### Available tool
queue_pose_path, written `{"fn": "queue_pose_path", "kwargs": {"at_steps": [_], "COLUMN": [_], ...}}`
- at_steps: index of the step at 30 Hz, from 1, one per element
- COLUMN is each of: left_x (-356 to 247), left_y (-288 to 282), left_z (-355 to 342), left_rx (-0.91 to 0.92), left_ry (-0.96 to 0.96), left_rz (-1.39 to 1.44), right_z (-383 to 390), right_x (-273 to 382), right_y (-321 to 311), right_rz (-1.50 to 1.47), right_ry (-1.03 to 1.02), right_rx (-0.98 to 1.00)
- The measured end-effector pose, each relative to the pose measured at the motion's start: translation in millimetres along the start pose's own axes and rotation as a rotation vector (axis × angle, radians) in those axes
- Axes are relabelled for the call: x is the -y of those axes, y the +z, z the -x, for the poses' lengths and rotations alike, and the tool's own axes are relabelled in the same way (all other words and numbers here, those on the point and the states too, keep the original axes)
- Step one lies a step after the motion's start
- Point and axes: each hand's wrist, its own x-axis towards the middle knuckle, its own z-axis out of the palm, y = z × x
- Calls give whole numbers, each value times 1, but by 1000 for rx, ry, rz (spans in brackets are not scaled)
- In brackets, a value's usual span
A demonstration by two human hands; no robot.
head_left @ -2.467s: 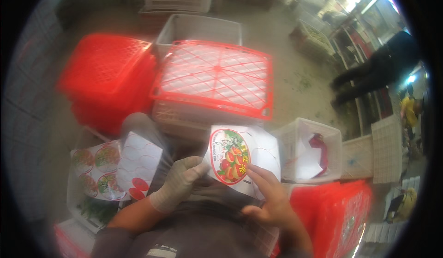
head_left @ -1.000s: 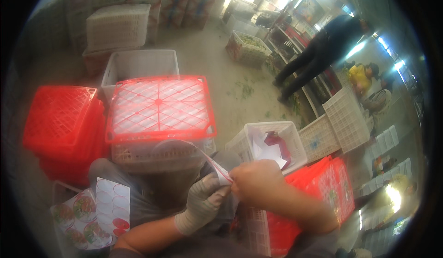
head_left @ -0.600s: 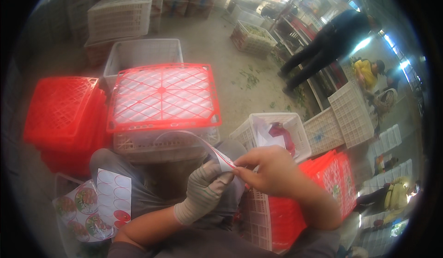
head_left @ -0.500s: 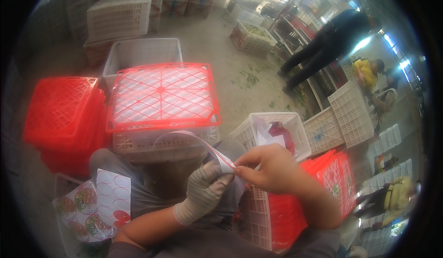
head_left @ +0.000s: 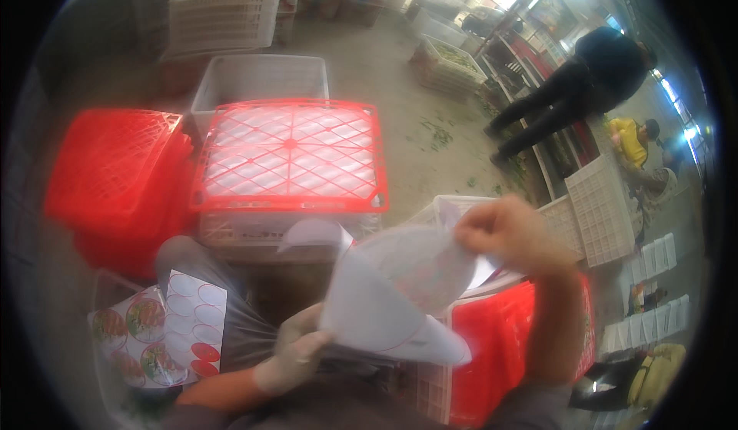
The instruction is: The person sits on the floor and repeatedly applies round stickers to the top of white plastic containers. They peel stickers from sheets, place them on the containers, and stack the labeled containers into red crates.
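Note:
My left hand (head_left: 296,353), in a pale knitted glove, is closed on the lower left edge of a white sticker sheet (head_left: 365,307). Bare and raised to the right, my right hand (head_left: 511,234) pinches the sheet's upper right part, where a thin, translucent layer stands away from the rest. The sheet is spread and curled between both hands, with faint red outlines on it; motion blurs it. On my left thigh rests a sheet with round outlines and a few red discs (head_left: 198,315). Beside it lies a sheet of round picture stickers (head_left: 138,338).
In front stands a white crate with a red lattice lid (head_left: 292,157). Stacked red lids (head_left: 115,161) are at left, more red lids (head_left: 492,345) at right. Behind is an open white crate (head_left: 261,80). A person in dark clothes (head_left: 592,76) bends over a rack at far right.
My right hand has moved up and right, away from my left, drawing the sheet's layer out wide. My left hand has dropped lower. The whole view has shifted slightly.

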Motion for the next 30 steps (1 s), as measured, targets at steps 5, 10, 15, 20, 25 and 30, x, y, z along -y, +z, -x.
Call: {"fn": "queue_pose_path", "kwargs": {"at_steps": [5, 10, 15, 20, 25, 30], "left_x": [29, 47, 52, 37, 34, 37], "left_y": [-95, -130, -131, -143, -142, -145], "left_z": [46, 58, 38, 26, 22, 18], "left_rx": [-135, 114, 252, 358, 362, 341], "left_ry": [-126, -202, -242, -528, -618, -596], "left_rz": [-677, -1151, -900, -779, -640, -669], "right_z": [-57, -120, -212, -262, -298, -303], "right_x": [4, 22, 36, 31, -6, -22], "right_y": [-60, -42, 34, 100, 140, 156], "right_rz": [111, -186, -372, -339, 27, 515], "right_ry": [-7, -266, -471, -655, -940, -954], "right_rx": [-138, -226, -333, -499, -486, -449]}}
